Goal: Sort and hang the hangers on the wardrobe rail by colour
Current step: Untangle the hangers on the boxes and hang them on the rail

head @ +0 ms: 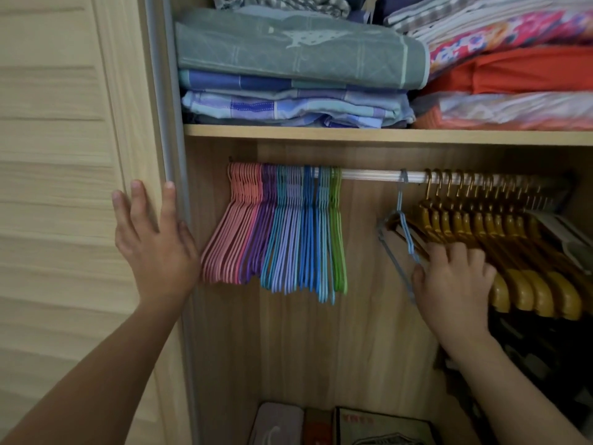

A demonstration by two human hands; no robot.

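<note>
Mostly we are done: thin plastic hangers [272,226] hang banded pink, purple, blue and green left of centre on the white wardrobe rail [369,175]. At centre right our right hand [452,284] curls around 1 stray pale-blue wire hanger [402,226] beside the mustard wooden hangers [513,239]. Our left hand [154,242] rests flat, fingers straight, on the pale wooden door [64,155].

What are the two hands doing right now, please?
Left hand: open, fingers straight, resting flat on the wardrobe door edge.
Right hand: fingers curled on the blue hanger, against the wooden hangers.
</note>
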